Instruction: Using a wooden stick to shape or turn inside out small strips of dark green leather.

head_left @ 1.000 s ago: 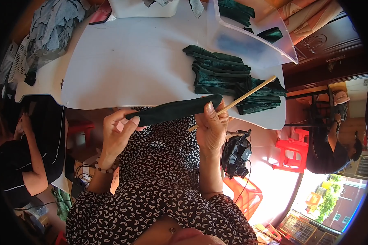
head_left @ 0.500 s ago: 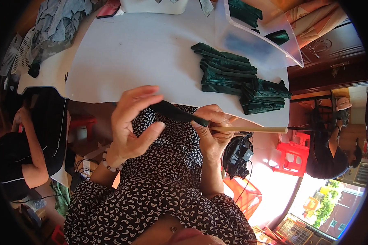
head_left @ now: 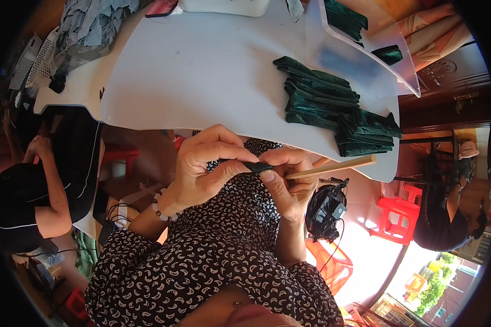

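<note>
In front of my body, a narrow dark green velvet piece (head_left: 258,167) is stretched between my fingertips. My left hand (head_left: 199,169) pinches it between thumb and forefinger, wrist beaded with a bracelet. The thumb and forefinger of my right hand (head_left: 290,185) grip its other side. That same hand also keeps a thin wooden stick (head_left: 338,166), pointing out to the right, under its curled fingers. Most of the velvet piece is hidden by my fingers. Just beyond, flat dark green velvet pieces (head_left: 319,95) lie overlapped in a pile on the pale table (head_left: 202,76).
A clear plastic bin (head_left: 373,57) with more green velvet stands at the far right. A white container (head_left: 223,6) and a pink phone-like item (head_left: 162,8) sit at the far edge. Grey cloth (head_left: 93,27) is heaped far left. A co-worker (head_left: 43,191) sits at left; red stools (head_left: 396,215) stand right.
My left hand has moved from spread fingers beside the velvet piece to pinching it close to my right fingers. The stick now tilts slightly upward. The view has shifted a little.
</note>
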Action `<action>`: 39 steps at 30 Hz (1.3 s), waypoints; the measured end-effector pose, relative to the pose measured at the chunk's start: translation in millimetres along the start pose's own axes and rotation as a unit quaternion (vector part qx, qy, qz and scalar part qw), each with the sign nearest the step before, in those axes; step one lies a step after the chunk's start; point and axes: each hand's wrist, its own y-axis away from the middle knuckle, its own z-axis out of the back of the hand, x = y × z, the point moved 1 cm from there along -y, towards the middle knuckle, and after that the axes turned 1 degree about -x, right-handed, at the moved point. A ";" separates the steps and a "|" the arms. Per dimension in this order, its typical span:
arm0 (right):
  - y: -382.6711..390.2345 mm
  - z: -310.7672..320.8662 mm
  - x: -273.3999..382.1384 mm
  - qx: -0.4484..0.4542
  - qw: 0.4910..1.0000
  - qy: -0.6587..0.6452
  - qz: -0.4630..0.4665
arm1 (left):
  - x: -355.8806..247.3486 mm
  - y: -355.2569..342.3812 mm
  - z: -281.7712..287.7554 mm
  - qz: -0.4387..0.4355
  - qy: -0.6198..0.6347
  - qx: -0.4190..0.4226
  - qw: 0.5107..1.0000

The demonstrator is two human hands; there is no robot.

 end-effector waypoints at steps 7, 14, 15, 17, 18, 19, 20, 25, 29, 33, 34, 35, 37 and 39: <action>-0.5 -0.4 -2.9 0.012 1.000 0.016 -0.017 | 9.3 4.3 -2.0 0.017 0.028 -0.022 0.999; 0.2 9.0 -16.2 -0.018 0.990 -0.077 -0.115 | 0.1 8.5 -6.0 0.092 0.123 -0.004 0.988; 0.5 10.0 -17.8 -0.025 0.985 -0.107 -0.131 | 0.9 9.1 -7.0 0.112 0.148 -0.008 0.983; -0.1 8.4 -17.4 -0.007 0.988 -0.087 -0.127 | 4.1 9.3 -10.1 0.132 0.172 -0.013 0.976; -0.5 7.2 -16.5 0.010 0.990 -0.066 -0.122 | 7.4 8.3 -13.7 0.145 0.194 -0.037 0.969; -1.3 2.7 -14.8 0.012 0.990 -0.067 -0.122 | 10.9 8.7 -16.3 0.158 0.215 -0.063 0.962; -1.8 -4.3 -12.4 0.025 0.990 -0.084 -0.108 | 18.8 11.9 -18.5 0.163 0.220 -0.073 0.959; 0.0 -13.6 -6.3 0.074 0.994 -0.008 -0.081 | 47.8 1.0 -29.1 0.106 0.586 -0.014 0.804; 4.8 -4.9 -14.3 -0.071 0.992 0.023 -0.106 | 49.7 -0.4 -28.8 0.132 0.596 0.000 0.792; 4.0 -4.9 -20.2 -0.040 0.985 0.138 -0.094 | 43.9 -2.7 -30.1 0.142 0.591 0.044 0.793; 2.3 -7.6 -22.2 -0.039 0.981 0.172 -0.077 | 44.9 -3.8 -30.3 0.126 0.595 0.067 0.791; 3.2 -7.2 -23.8 -0.040 0.981 0.173 -0.078 | 46.1 -4.0 -30.9 0.109 0.598 0.089 0.789; 5.8 -5.7 -27.8 -0.038 0.985 0.116 -0.125 | 48.4 -0.9 -31.6 0.105 0.581 0.090 0.802; 4.7 -8.9 -24.8 -0.027 0.984 0.128 -0.120 | 45.3 1.1 -32.7 0.134 0.559 0.082 0.814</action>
